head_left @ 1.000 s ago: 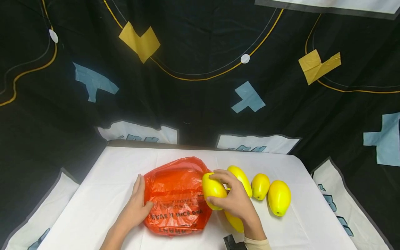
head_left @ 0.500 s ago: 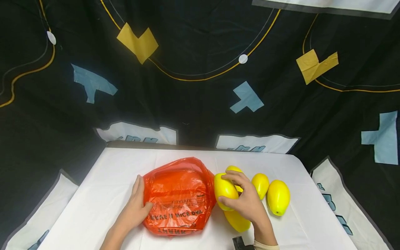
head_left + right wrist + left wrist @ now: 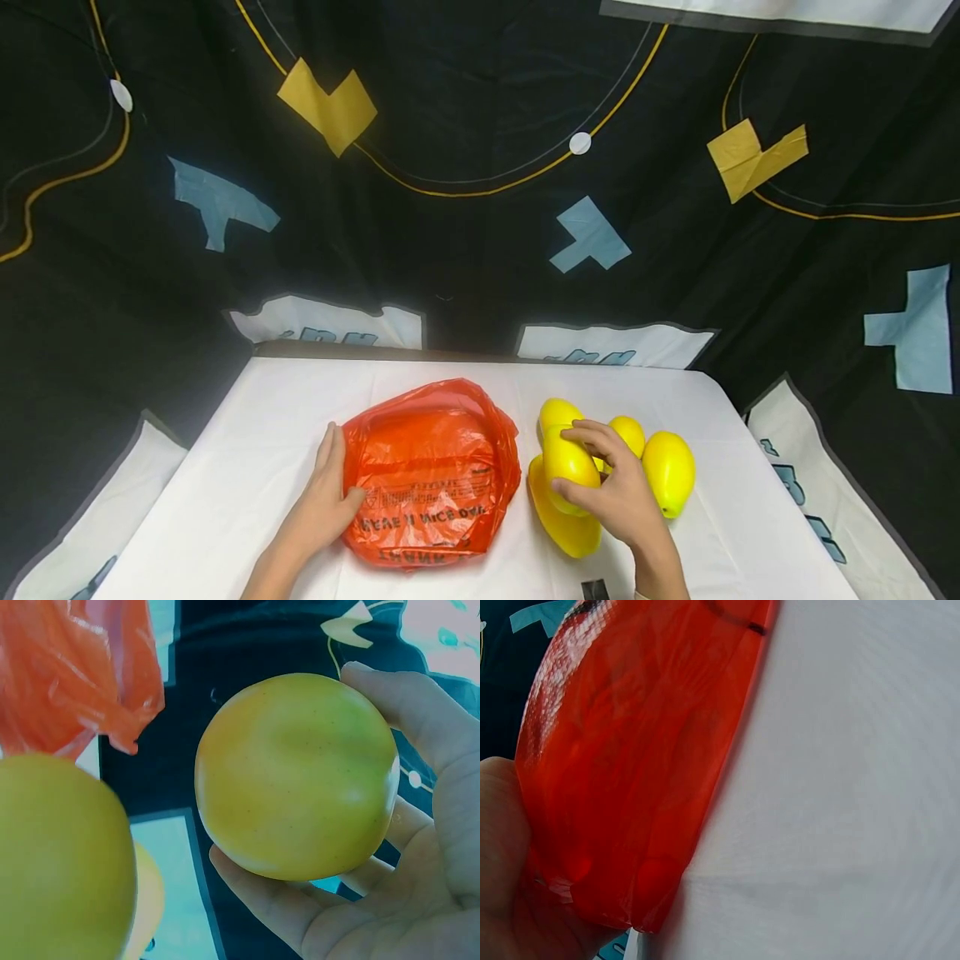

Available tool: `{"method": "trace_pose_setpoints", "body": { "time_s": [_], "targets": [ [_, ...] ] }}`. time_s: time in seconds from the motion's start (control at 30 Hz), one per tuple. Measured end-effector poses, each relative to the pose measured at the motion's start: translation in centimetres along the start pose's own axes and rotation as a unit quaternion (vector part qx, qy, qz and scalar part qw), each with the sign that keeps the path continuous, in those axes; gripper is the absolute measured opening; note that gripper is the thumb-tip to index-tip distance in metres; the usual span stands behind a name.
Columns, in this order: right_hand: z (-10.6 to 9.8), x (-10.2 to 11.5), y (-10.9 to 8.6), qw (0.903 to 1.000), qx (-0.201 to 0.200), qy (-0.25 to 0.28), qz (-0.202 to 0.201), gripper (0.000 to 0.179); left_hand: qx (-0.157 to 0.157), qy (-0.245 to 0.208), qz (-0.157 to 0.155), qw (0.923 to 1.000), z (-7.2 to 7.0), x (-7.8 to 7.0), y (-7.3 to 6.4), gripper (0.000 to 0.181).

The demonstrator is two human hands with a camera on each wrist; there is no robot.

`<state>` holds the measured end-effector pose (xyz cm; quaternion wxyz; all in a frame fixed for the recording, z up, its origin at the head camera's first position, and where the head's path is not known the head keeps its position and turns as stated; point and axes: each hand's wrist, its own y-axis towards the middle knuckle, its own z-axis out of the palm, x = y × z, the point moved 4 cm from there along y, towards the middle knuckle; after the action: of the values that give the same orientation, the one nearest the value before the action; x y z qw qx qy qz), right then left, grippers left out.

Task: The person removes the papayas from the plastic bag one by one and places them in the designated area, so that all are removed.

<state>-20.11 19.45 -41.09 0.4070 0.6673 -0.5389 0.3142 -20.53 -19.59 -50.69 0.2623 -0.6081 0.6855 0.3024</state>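
My left hand point(image 3: 322, 500) grips the left side of a red plastic bag point(image 3: 431, 475), thumb on the front and fingers along the edge. The bag lies bulging on the white table, its printed lettering upside down in the head view. In my right hand point(image 3: 618, 487) I hold a smooth yellow mango point(image 3: 296, 776) between thumb and fingers, just right of the bag. The held mango overlaps a larger yellow mango point(image 3: 570, 533) below it and another mango point(image 3: 557, 410) behind it. My right hand partly hides more of the fruit.
Farther right on the white-covered table point(image 3: 720, 550) are a smaller yellow mango point(image 3: 628, 431) and a larger mango point(image 3: 670, 467). A small black object point(image 3: 595, 590) shows at the bottom edge. Black cloth point(image 3: 465, 275) with taped shapes hangs behind the table.
My right hand has moved right with the mango, from the bag's right edge to over the other mangoes. The left hand and bag have stayed nearly still.
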Motion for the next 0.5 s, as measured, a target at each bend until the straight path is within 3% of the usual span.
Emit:
{"method": "trace_pose_setpoints", "body": {
  "time_s": [0.5],
  "targets": [
    [-2.5,-2.2,-1.3,0.9971,-0.036,-0.045,0.049,0.055,0.001,-0.003,0.0,1.0,0.0,-0.1,0.0,0.096]
  ]
}}
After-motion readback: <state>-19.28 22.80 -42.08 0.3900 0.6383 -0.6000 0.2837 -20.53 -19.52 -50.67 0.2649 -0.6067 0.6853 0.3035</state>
